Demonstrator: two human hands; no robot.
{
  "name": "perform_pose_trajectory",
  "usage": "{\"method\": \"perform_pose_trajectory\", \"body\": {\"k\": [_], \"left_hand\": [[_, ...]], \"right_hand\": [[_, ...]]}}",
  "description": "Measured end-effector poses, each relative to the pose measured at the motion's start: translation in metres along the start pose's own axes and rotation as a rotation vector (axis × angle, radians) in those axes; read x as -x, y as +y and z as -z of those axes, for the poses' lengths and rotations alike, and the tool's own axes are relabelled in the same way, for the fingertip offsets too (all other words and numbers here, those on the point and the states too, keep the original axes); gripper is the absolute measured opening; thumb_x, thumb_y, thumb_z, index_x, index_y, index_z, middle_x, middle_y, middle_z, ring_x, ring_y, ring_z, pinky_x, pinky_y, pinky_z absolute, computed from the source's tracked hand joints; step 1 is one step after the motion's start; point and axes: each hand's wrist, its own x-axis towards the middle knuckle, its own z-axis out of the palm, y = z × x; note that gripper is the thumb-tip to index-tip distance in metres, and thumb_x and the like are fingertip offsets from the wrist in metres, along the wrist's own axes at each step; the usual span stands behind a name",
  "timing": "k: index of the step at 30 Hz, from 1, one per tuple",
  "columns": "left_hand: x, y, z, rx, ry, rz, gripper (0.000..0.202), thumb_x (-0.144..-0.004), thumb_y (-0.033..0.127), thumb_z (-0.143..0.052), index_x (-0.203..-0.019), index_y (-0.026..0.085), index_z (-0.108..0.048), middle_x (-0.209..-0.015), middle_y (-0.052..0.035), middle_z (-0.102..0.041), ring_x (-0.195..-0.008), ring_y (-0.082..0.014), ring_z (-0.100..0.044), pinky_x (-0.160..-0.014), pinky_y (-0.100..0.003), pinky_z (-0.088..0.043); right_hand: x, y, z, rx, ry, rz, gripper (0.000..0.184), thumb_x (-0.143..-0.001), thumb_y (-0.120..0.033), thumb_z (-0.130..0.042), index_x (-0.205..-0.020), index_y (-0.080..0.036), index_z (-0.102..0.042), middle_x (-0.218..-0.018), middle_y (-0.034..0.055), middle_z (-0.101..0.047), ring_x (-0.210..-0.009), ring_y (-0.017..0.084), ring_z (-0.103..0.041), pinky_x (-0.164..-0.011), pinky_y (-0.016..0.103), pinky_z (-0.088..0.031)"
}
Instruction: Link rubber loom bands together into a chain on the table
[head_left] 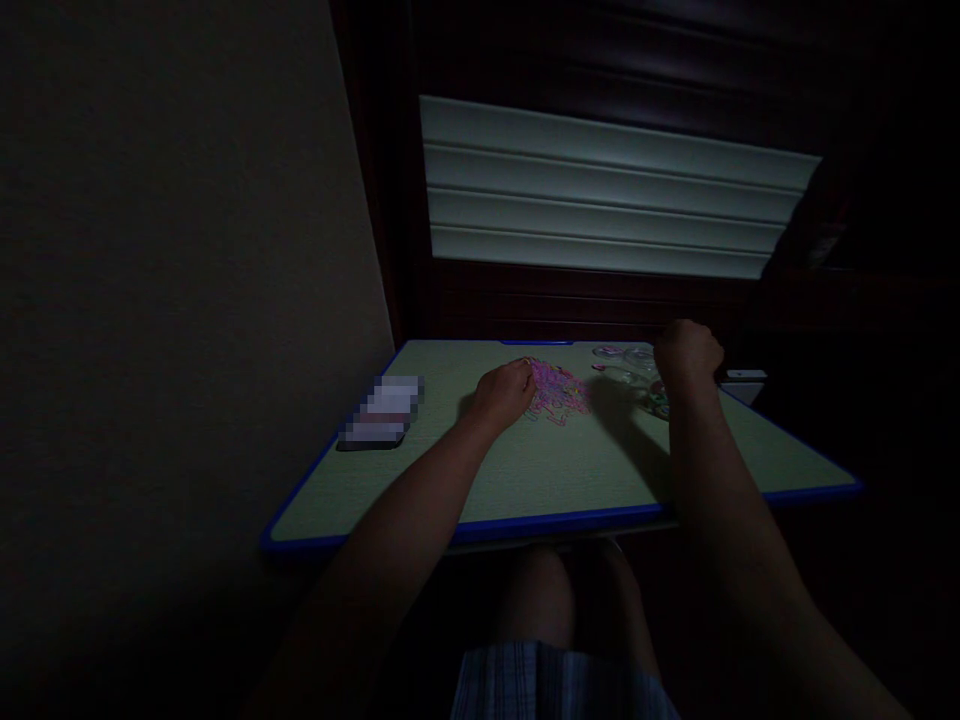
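A heap of small, mostly pink and purple thin pieces (561, 390), which look like paper clips, lies mid-table. At its left edge is my left hand (506, 392), fingers drawn together and touching the heap; what is in them is too small to make out. Further right, my right hand (688, 352) is closed and raised over clear round containers (637, 360). Its fingertips face away, so anything held there is hidden. One container under that hand holds small coloured bits (657, 402), partly covered by my wrist.
The light green table (555, 480) has a blue rim. A flat phone-like object (381, 412), its face pixelated, lies at the left. A small white box (744, 383) is beyond the right edge. A wall stands left, and a dark panel with pale slats (607, 190) behind.
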Motion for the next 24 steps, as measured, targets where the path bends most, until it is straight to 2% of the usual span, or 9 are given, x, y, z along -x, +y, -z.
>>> {"method": "perform_pose_trajectory", "body": {"k": [6,8,11,13,15,19,24], "left_hand": [[-0.001,-0.003,0.000,0.016,0.016,-0.044,0.025,-0.083,0.024,-0.033,-0.089,0.017,-0.056,-0.092,-0.0050,-0.058,-0.081,-0.0141,-0.054,-0.068,-0.024,-0.039],[-0.001,-0.003,0.000,0.019,0.019,-0.047,0.026,-0.083,0.024,-0.032,-0.090,0.017,-0.056,-0.092,-0.0051,-0.058,-0.080,-0.0140,-0.054,-0.068,-0.024,-0.039],[-0.001,-0.003,0.000,0.019,0.017,-0.046,0.026,-0.084,0.025,-0.032,-0.089,0.017,-0.056,-0.090,-0.0049,-0.059,-0.079,-0.0140,-0.054,-0.068,-0.024,-0.039],[-0.001,-0.002,0.001,0.014,0.009,-0.036,0.026,-0.084,0.025,-0.033,-0.089,0.017,-0.057,-0.090,-0.0052,-0.059,-0.080,-0.0142,-0.054,-0.068,-0.024,-0.039],[-0.001,-0.001,0.002,0.012,0.004,-0.026,0.026,-0.084,0.025,-0.033,-0.090,0.017,-0.057,-0.089,-0.0054,-0.059,-0.081,-0.0144,-0.055,-0.069,-0.025,-0.039],[-0.001,-0.001,0.003,0.009,0.008,-0.028,0.026,-0.084,0.026,-0.032,-0.090,0.017,-0.057,-0.090,-0.0054,-0.059,-0.081,-0.0146,-0.055,-0.069,-0.025,-0.039],[-0.001,0.000,0.003,0.013,0.010,-0.015,0.027,-0.084,0.026,-0.032,-0.090,0.017,-0.057,-0.089,-0.0054,-0.059,-0.080,-0.0144,-0.055,-0.069,-0.025,-0.039]], "right_hand": [[0.006,-0.017,-0.016,-0.058,0.028,0.293,0.029,-0.080,-0.022,-0.038,-0.088,-0.010,-0.063,-0.089,0.0184,-0.061,-0.085,0.024,-0.058,-0.073,0.031,-0.040],[0.010,-0.023,-0.021,-0.105,0.021,0.348,0.029,-0.079,-0.024,-0.039,-0.089,-0.012,-0.063,-0.090,0.0166,-0.062,-0.084,0.022,-0.058,-0.073,0.029,-0.039],[0.013,-0.033,-0.031,-0.255,-0.036,0.408,0.028,-0.079,-0.024,-0.039,-0.092,-0.017,-0.063,-0.090,0.0112,-0.064,-0.083,0.018,-0.058,-0.070,0.023,-0.039],[0.013,-0.040,-0.041,-0.348,-0.127,0.462,0.026,-0.076,-0.024,-0.043,-0.090,-0.017,-0.064,-0.087,0.0083,-0.065,-0.080,0.016,-0.058,-0.067,0.021,-0.038],[0.013,-0.045,-0.054,-0.393,-0.176,0.482,0.024,-0.073,-0.023,-0.046,-0.086,-0.017,-0.064,-0.084,0.0070,-0.066,-0.078,0.015,-0.058,-0.066,0.020,-0.038],[0.016,-0.051,-0.077,-0.484,-0.186,0.491,0.025,-0.074,-0.025,-0.045,-0.087,-0.016,-0.064,-0.083,0.0066,-0.066,-0.073,0.014,-0.058,-0.064,0.021,-0.039],[0.023,-0.053,-0.088,-0.532,-0.143,0.502,0.026,-0.076,-0.024,-0.041,-0.089,-0.015,-0.063,-0.085,0.0066,-0.065,-0.075,0.013,-0.057,-0.066,0.021,-0.039]]}}
